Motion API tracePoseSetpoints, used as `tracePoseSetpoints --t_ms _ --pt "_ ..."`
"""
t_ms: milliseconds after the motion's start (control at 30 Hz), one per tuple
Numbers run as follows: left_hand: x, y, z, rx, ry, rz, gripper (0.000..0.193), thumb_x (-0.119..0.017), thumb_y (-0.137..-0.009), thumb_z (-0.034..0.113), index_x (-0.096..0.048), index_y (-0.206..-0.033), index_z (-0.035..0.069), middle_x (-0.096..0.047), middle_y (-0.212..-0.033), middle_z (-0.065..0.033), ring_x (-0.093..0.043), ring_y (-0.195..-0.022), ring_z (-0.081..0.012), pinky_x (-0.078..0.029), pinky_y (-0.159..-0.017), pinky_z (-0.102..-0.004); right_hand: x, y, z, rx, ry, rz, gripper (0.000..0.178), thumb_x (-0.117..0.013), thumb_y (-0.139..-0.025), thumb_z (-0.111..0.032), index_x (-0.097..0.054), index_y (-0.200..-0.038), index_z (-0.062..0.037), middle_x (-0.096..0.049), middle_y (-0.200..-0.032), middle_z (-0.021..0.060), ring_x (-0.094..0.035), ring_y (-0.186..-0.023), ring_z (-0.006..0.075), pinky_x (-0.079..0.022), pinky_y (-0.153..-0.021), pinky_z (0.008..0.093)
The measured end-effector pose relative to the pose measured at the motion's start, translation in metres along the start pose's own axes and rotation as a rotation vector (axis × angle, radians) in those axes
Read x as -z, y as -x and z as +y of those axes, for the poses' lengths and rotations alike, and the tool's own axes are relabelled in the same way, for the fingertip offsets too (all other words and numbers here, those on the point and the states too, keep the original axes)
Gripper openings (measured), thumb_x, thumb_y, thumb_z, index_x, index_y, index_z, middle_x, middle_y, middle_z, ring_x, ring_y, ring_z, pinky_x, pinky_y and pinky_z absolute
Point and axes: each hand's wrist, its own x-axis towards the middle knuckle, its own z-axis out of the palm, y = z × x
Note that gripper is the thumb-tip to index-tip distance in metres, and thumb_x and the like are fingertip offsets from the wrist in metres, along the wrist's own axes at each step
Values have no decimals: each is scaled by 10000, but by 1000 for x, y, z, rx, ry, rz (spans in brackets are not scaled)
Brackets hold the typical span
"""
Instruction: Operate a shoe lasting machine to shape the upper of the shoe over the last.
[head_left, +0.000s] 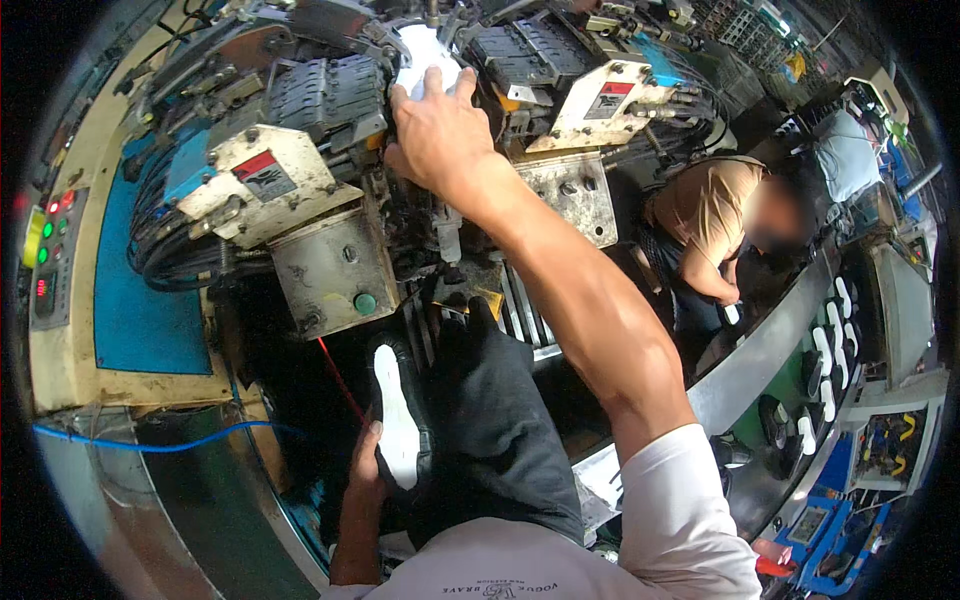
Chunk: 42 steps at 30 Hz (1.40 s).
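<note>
My right hand (440,130) reaches up to the middle of the machine (320,90). Its fingers are spread over a white shoe bottom (425,50) set between the two metal blocks; the hand hides the lower part of that piece. Low on the left, my left hand (370,460) is closed around the side of a black shoe upper (424,440) held beside my leg. The white bottom (398,415) of this upper is turned up toward me, with its long side roughly upright in the view. Most of the left fingers are hidden behind the upper.
A control panel (55,250) with lit buttons stands at the far left. A blue hose (180,440) crosses below it. On the right, another person (710,215) bends over a white-bottomed piece. Several shoe uppers (825,350) lie on a green belt (765,405).
</note>
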Motion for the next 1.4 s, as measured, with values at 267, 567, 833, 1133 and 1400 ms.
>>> tracePoseSetpoints --t_ms 267,567,833,1133,1400 --pt "53 76 -37 -198 209 285 688 -601 -1062 424 -486 -1628 51 -665 -1380 -128 -657 -1206 -277 -523 -1060 -428 -56 94 25 298 -283 436 812 -833 -870 -140 -536 -1626 -123 -436 -1697 265 -350 -1606 464 -283 -1343 533" --pt "346 151 -19 -686 -439 1107 873 -844 -970 200 -395 -1682 -31 -503 -1665 -218 -511 -1477 -330 -378 -1268 -413 -147 432 67 -103 -481 -355 380 -673 -974 -18 -707 -1340 76 -708 -1393 270 -693 -1297 439 -548 -1136 469" --pt "390 39 86 -501 -266 665 556 -749 -987 9 -595 -1521 12 -724 -1327 -242 -727 -1160 -320 -625 -966 -392 -65 529 137 -281 -410 100 320 -716 -994 -92 -740 -1298 3 -770 -1253 230 -753 -1148 402 -587 -1021 446" --pt "-18 -87 -25 -110 -384 -318 521 -697 -1104 207 -568 -1508 -96 -678 -1399 -245 -696 -1289 -330 -562 -1149 -411 53 877 147 -1431 -5 195 366 -670 -1029 -283 -783 -1191 25 -815 -1082 226 -799 -1024 348 -589 -905 437" --pt "-140 -52 -37 -182 -754 -570 481 -665 -1124 177 -576 -1516 -88 -697 -1385 -202 -717 -1230 -253 -578 -1116 -379 -12 1014 -40 -2087 173 148 644 -816 -951 -343 -674 -1424 72 -655 -1443 330 -620 -1346 501 -475 -1191 533"
